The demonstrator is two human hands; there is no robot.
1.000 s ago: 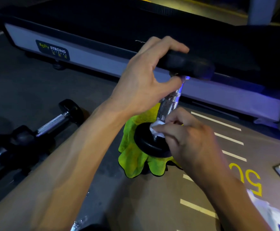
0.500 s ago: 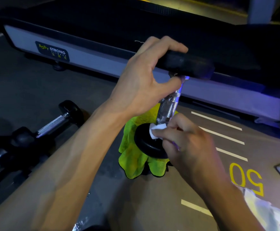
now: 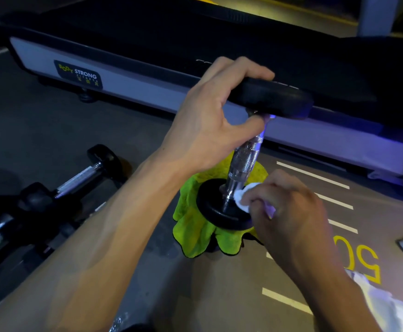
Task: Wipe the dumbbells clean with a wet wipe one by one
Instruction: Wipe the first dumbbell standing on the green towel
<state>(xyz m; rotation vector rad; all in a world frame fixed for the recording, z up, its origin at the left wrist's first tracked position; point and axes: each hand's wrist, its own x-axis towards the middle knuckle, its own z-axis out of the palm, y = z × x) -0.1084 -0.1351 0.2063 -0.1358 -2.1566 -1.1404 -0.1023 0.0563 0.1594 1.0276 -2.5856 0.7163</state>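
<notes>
A dumbbell [image 3: 244, 161] with black round ends and a knurled chrome handle stands nearly upright, its lower end resting on a green cloth [image 3: 195, 231] on the floor. My left hand [image 3: 210, 121] grips its upper black end and holds it steady. My right hand [image 3: 289, 209] pinches a white wet wipe [image 3: 241, 197] against the base of the handle, where it meets the lower black end. Part of the wipe is hidden under my fingers.
Other dumbbells [image 3: 85, 176] lie on the dark floor at the left. A treadmill [image 3: 128, 82] with a "Body Strong" label runs across the back. White lines and a yellow "50" [image 3: 361, 257] mark the floor at right. A wipe packet [image 3: 392, 307] lies at bottom right.
My right hand slid with the wipe from the left side of the lower end round to the right side of the handle base. The left hand kept its grip.
</notes>
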